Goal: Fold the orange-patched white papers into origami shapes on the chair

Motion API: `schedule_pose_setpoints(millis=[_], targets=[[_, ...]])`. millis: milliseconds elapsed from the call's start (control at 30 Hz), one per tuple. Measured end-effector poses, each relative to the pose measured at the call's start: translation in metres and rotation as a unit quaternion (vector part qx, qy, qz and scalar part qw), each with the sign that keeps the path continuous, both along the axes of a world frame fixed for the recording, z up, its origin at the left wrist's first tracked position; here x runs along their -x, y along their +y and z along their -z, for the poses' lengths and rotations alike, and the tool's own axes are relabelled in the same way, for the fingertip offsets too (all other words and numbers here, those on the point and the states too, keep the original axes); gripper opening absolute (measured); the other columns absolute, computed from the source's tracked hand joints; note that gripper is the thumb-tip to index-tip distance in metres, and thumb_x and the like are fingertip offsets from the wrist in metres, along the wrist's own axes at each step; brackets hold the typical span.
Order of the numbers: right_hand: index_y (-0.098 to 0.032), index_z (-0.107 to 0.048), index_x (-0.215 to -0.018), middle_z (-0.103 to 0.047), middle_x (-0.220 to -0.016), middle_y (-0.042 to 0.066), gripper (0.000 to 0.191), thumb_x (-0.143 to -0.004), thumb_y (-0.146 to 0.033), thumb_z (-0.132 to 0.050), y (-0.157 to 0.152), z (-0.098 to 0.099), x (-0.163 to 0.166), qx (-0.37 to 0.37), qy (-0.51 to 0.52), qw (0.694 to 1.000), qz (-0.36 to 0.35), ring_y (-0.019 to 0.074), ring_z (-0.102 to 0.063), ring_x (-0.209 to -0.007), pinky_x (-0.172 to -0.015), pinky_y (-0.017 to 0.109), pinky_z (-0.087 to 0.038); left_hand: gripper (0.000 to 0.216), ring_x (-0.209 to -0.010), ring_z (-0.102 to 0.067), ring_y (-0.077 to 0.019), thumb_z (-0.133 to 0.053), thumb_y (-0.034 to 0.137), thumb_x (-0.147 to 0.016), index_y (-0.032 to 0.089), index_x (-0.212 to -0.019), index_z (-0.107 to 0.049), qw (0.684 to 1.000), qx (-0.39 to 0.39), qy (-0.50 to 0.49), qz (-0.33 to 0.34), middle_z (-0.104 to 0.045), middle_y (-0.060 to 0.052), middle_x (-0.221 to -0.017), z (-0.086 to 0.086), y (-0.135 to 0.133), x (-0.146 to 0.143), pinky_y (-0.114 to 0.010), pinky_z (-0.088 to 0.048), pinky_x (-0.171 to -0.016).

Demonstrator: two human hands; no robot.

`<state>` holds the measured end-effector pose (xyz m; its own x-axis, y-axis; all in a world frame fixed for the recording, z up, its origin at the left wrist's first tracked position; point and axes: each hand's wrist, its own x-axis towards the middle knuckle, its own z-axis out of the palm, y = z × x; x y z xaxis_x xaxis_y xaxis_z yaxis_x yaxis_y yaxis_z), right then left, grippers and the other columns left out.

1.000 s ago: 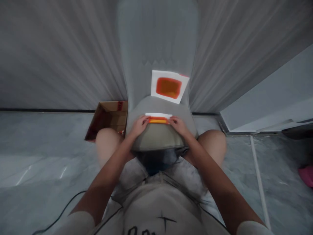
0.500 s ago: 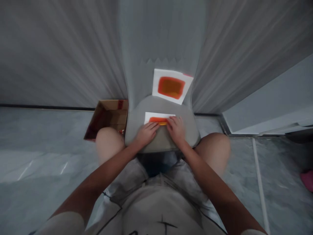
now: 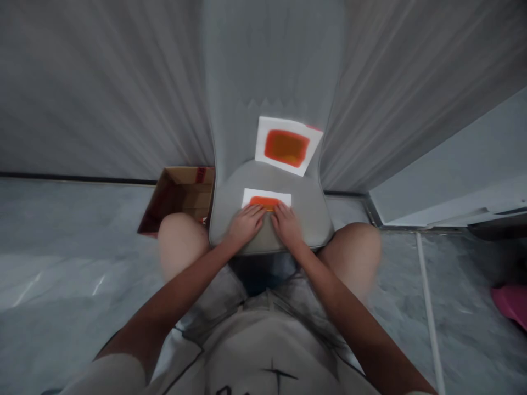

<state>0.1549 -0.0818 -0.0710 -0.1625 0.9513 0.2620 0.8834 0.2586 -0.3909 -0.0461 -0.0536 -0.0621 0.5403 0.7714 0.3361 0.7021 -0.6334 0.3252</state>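
On the chair seat lies a white paper sheet (image 3: pixel 246 196) with an orange patch, its near edge seemingly folded or rolled over. My left hand (image 3: pixel 246 222) is at the left of that near edge, fingers bent together on the paper. My right hand (image 3: pixel 286 224) grips the same edge from the right, with its fingertips close to the left ones. The hands cover part of the sheet, and my thumbs are only partly visible. Behind it, a second white sheet (image 3: pixel 261 148) with a brown-orange rectangle leans against the chair back, untouched.
The grey chair (image 3: pixel 272 60) faces me, between my knees. An open cardboard box (image 3: pixel 187 175) stands on the floor to its left. Grey curtains (image 3: pixel 102 82) hang behind. A pale panel (image 3: pixel 453 170) and a pink object (image 3: pixel 510 304) are on the right.
My right hand has shifted slightly left, closer to my left hand. The yellow strip at the paper's near edge is less distinct now. The leaning sheet stays in place.
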Motion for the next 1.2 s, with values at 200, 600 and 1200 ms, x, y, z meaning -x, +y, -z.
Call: schedule_pose_setpoints(millis=[200,600,1200], targets=[[-0.008,-0.051,-0.154,-0.045,-0.162,0.022,0.059,-0.111,-0.043,-0.031,-0.005,0.003,0.005,0.013,-0.014,1.0,0.018,0.0325,-0.038,-0.156,-0.128,0.059,-0.026,0.042,-0.147,-0.052,-0.0294,-0.047,0.03,-0.106,0.021,-0.143,-0.065,1.0,-0.011,0.004,-0.025,-0.064,-0.009,-0.149,0.0,0.0,0.001,-0.053,-0.037,-0.127],[-0.014,-0.035,-0.165,-0.04,-0.166,0.02,0.072,-0.109,-0.06,-0.029,-0.022,0.0,-0.009,0.002,-0.006,1.0,0.015,0.0335,-0.033,-0.158,-0.13,0.063,-0.015,0.055,-0.155,-0.039,-0.0324,-0.043,0.044,-0.108,0.023,-0.159,-0.047,0.998,0.026,-0.019,-0.056,-0.05,-0.01,-0.161,-0.004,-0.018,0.005,-0.06,-0.019,-0.132],[-0.008,-0.046,-0.158,-0.048,-0.161,0.022,0.067,-0.11,-0.053,-0.031,-0.01,-0.022,0.081,0.027,0.033,0.999,-0.007,0.0344,-0.035,-0.157,-0.13,0.063,-0.016,0.065,-0.158,-0.032,-0.035,-0.044,0.026,-0.1,0.021,-0.164,-0.038,0.994,0.06,0.01,-0.095,-0.037,-0.011,-0.169,0.003,-0.019,0.017,-0.059,-0.013,-0.132]])
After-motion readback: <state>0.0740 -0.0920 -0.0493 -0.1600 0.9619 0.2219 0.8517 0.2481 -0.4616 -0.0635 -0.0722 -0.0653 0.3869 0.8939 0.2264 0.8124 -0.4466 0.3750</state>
